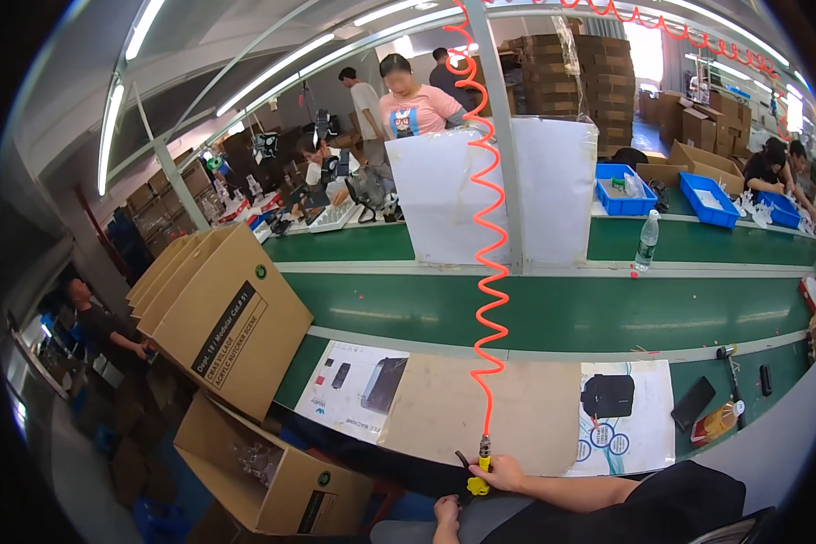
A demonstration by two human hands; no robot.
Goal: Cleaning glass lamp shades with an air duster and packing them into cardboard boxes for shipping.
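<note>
A yellow air gun (pixel 478 485) with a black lever is gripped in my right hand (pixel 501 473), below the table's front edge. A red coiled air hose (pixel 491 299) runs down from overhead to a metal fitting on top of it. Just left of the air gun, low over my lap, my left hand (pixel 446 511) has its fingers curled in. Whatever it may hold is hidden. Beyond both hands lies a brown cardboard sheet (pixel 480 403), with printed sheets (pixel 627 412) on either side.
At left, an open carton (pixel 322 494) holding clear pieces stands below a tilted stack of cartons (pixel 236 313). Right on the green bench are a drink bottle (pixel 718 422), a black box (pixel 694 403) and a hammer-like tool (pixel 733 372). A water bottle (pixel 646 241) stands farther back. People work beyond white panels (pixel 449 199).
</note>
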